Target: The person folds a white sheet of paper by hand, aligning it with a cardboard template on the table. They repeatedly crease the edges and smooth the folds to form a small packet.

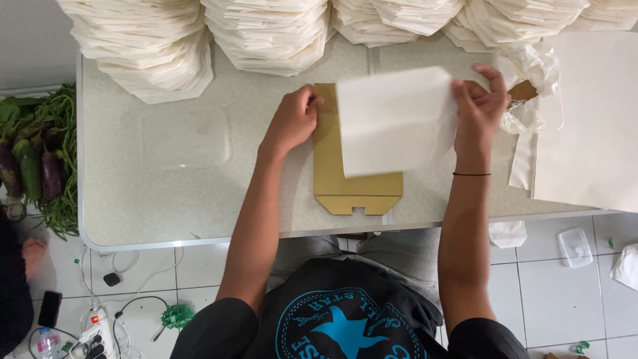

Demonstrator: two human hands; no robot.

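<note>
Left hand (292,119) curled, pressing brown card (355,189) flat on table (166,206). Right hand (477,106) pinches white paper (392,119) by right edge, over card. Paper looks thin, light, floppy; edge grip seems best.

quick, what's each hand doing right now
left hand: closed, pressing on the cardboard template.
right hand: closed, pinching the edge of the white paper sheet.

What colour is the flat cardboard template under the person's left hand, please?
Golden-brown flat cardboard template, seen best in the head view.
</note>
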